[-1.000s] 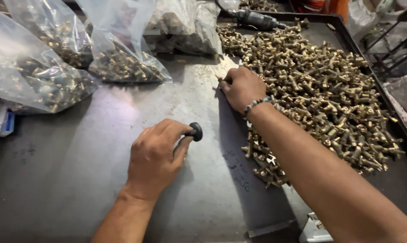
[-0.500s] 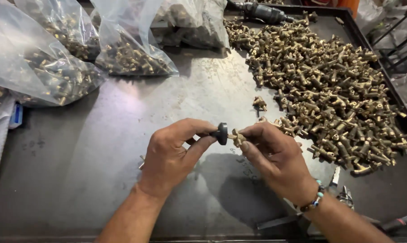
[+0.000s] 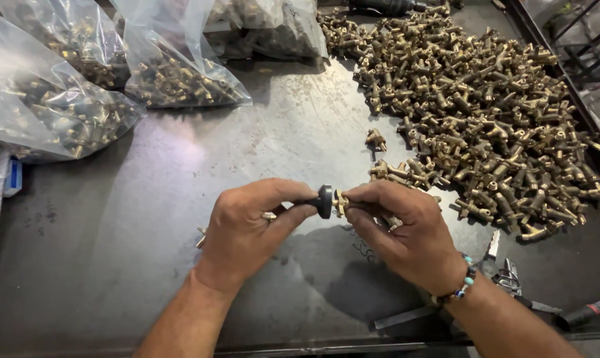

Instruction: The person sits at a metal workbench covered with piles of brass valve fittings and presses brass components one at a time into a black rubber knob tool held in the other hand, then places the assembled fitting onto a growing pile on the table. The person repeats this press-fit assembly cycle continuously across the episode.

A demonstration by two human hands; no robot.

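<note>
Head view: since a second ago the right hand [image 3: 406, 232] is withdrawn from the heap of brass fittings [image 3: 485, 113]; one small brass fitting [image 3: 340, 203] is now pinched in its fingers against the black round-headed tool [image 3: 324, 201] gripped by the left hand [image 3: 247, 229], above the grey metal tabletop [image 3: 147, 219]. Joining is judged under way.

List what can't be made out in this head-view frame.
- Brass fitting: only its end shows; the right hand covers the rest.
- Black tool: its handle is buried in the left hand.
- Plastic bags: cut off by the top and left edges; contents blurred by film.
- Pile of brass fittings: its far end is cut off by the top edge.
</note>
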